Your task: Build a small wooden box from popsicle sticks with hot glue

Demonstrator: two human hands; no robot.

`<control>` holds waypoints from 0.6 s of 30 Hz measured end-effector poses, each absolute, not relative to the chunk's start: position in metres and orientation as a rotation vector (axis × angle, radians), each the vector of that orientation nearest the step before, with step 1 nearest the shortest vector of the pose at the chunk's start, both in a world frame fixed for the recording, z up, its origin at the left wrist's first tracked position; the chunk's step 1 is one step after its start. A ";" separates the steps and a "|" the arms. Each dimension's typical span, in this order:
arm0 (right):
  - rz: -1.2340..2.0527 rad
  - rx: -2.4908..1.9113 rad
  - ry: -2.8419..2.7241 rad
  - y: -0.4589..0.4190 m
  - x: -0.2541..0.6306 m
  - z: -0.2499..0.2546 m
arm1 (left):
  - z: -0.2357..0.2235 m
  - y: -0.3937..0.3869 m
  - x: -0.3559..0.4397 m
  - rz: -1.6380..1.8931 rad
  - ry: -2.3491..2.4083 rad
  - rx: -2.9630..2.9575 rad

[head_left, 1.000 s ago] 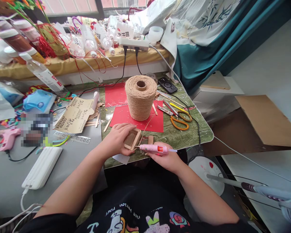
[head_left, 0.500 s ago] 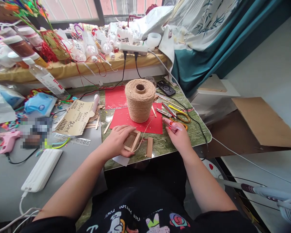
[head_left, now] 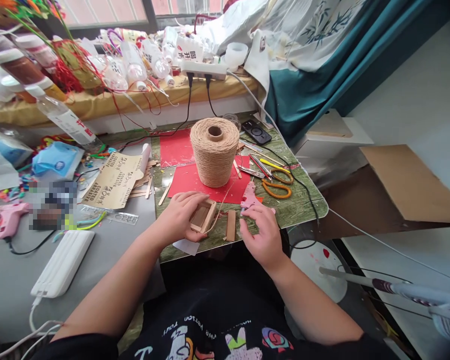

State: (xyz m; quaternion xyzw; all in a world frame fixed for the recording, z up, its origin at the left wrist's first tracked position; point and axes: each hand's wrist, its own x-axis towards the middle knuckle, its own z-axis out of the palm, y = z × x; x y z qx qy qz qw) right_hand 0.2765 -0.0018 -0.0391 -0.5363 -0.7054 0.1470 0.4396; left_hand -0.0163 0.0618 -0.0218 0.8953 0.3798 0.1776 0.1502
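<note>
My left hand point(head_left: 178, 217) is closed around a small wooden stick box point(head_left: 209, 220), its open side facing up. Twine point(head_left: 222, 205) runs from the box toward a big spool of twine point(head_left: 214, 155) standing upright behind it. My right hand point(head_left: 262, 232) has its fingers apart, just in front of a pink glue gun point(head_left: 250, 196) lying on the table; whether a fingertip still touches it is hard to tell. Between the hands lies a flat brown wooden strip point(head_left: 231, 226). A white paper scrap point(head_left: 186, 247) is under the left hand.
Red paper sheets point(head_left: 180, 180) lie under the spool. Orange-handled scissors point(head_left: 277, 187), pens and a phone point(head_left: 256, 132) are on the right. Sandpaper point(head_left: 112, 182), loose sticks, another pink glue gun point(head_left: 9, 220) and a white power bank point(head_left: 62, 265) are on the left.
My right hand has put the pink glue gun down on the table, drawn back toward me and to the left, and opened. My left hand keeps hold of the box.
</note>
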 end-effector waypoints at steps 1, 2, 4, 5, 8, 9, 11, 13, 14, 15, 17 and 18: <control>0.347 -1.343 -1.755 -0.001 0.272 -0.037 | -0.022 0.062 -0.016 0.511 1.089 2.571; 0.320 -1.354 -1.750 0.002 0.270 -0.036 | -0.022 0.062 -0.016 0.511 1.087 2.570; 0.294 -1.364 -1.750 0.010 0.273 -0.036 | -0.021 0.062 -0.015 0.510 1.091 2.568; 0.297 -1.365 -1.757 0.014 0.276 -0.037 | -0.020 0.062 -0.014 0.508 1.097 2.565; 0.290 -1.409 -1.795 0.021 0.289 -0.042 | -0.018 0.061 -0.014 0.509 1.111 2.553; 0.262 -1.447 -1.818 0.024 0.294 -0.045 | -0.018 0.061 -0.014 0.506 1.109 2.549; 0.184 -1.550 -1.883 0.031 0.301 -0.051 | -0.018 0.062 -0.014 0.502 1.107 2.546; 0.134 -1.647 -1.974 0.041 0.307 -0.058 | -0.020 0.062 -0.015 0.501 1.110 2.549; 0.136 -1.678 -2.019 0.046 0.310 -0.061 | -0.020 0.062 -0.015 0.502 1.112 2.552; 0.153 -1.688 -2.061 0.051 0.312 -0.064 | -0.021 0.062 -0.015 0.506 1.111 2.557; 0.228 -1.643 -2.123 0.059 0.317 -0.068 | -0.022 0.062 -0.016 0.511 1.106 2.566; 0.274 -1.594 -2.130 0.060 0.320 -0.069 | -0.022 0.062 -0.016 0.513 1.104 2.568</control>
